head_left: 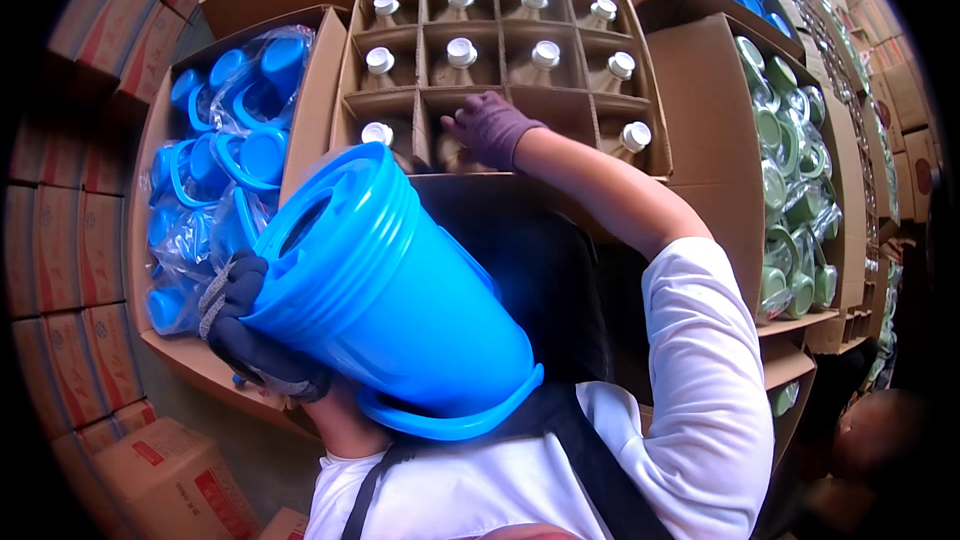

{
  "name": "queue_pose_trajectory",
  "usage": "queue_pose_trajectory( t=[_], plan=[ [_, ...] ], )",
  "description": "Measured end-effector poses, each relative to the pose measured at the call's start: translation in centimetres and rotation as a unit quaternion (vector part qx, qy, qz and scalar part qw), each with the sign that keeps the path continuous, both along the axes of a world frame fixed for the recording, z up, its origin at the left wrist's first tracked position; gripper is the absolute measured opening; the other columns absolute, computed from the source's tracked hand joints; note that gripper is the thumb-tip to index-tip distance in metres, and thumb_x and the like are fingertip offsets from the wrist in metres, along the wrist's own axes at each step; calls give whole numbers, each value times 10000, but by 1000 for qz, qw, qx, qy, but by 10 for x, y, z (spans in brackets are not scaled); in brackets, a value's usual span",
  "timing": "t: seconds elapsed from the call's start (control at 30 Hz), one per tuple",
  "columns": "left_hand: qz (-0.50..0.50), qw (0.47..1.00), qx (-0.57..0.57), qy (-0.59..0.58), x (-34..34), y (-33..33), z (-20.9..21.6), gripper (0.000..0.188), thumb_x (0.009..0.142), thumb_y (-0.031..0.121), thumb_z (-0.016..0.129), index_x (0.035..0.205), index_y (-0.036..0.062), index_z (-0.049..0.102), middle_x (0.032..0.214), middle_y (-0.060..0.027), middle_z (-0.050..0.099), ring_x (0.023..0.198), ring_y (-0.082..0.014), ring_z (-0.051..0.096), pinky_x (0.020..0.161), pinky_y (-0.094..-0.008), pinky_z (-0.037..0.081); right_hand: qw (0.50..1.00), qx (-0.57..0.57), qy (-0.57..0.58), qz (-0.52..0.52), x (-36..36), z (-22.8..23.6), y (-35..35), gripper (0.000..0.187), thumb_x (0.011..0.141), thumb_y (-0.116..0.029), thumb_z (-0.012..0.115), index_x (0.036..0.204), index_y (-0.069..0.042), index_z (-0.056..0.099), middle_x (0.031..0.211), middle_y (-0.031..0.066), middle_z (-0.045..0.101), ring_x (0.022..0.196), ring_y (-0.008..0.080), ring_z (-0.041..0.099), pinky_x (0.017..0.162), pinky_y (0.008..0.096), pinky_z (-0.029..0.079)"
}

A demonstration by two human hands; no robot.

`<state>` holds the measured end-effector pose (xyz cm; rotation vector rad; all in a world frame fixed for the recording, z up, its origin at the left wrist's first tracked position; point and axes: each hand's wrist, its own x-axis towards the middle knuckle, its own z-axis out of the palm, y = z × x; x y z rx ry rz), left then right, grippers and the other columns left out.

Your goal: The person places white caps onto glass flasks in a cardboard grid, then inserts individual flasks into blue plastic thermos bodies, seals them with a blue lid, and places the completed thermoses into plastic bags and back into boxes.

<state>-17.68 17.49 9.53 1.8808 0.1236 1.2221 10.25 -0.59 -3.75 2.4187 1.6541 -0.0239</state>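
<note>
A large blue plastic bucket-like vessel (400, 300) lies tilted across my front, its ribbed rim up and left, its curved handle near my chest. My left hand (262, 330), in a dark glove, is closed around the rim end. My right hand (492, 130), in a purple glove, reaches over the near row of a divided carton (655, 70). Its visible fingers are apart above a compartment with a clear glassy form in it; the tips are partly hidden. White-capped clear bottles (460, 55) stand upright in the compartments around it.
At left, an open carton (150, 220) holds blue plastic vessels (262, 155) in clear wrap. A carton at right holds green ones (790, 180). More cartons stand behind. Stacked boxes (60, 250) line the left side, and a closed box (165, 470) sits at lower left.
</note>
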Motion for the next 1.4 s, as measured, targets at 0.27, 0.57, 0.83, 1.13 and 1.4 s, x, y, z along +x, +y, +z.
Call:
queue_pose_trajectory(
  t=[0.27,0.57,0.83,1.13,1.4],
  plan=[
    [21,999,43,22,27,-19,22,216,957,209,435,910,38,557,927,-156,658,940,-305,601,894,-465,463,971,212,101,-54,-10,-39,-21,684,733,-318,691,1365,-205,454,1293,150,486,1183,374,442,999,459,393],
    [-241,963,90,77,60,-25,75,299,766,87,758,986,51,559,944,-84,588,897,-220,598,825,-341,488,947,4,248,-203,-21,51,-42,588,844,-230,612,1389,-122,421,1339,174,457,1182,325,490,1032,414,396],
    [-226,974,-17,-16,91,-29,108,521,1005,380,330,1320,-9,473,1311,-154,535,1209,-251,515,1075,-373,342,574,455,615,-290,-16,45,-47,519,902,-217,551,1385,-84,416,1373,163,448,1241,280,463,1044,395,384],
    [-395,805,-442,28,112,-39,23,790,945,624,265,1373,-25,408,1396,-189,456,1279,-306,446,1116,-423,286,838,507,95,179,-84,209,-73,780,835,-563,582,1326,32,472,1357,199,469,1276,347,434,1070,483,314],
    [-252,960,86,85,124,-36,111,676,843,392,661,1368,17,456,1282,-178,561,1149,-312,568,1019,-425,411,455,502,736,5,-18,148,-20,936,838,-783,306,1436,-64,331,1348,205,481,1241,306,492,1051,418,387]
  ],
)
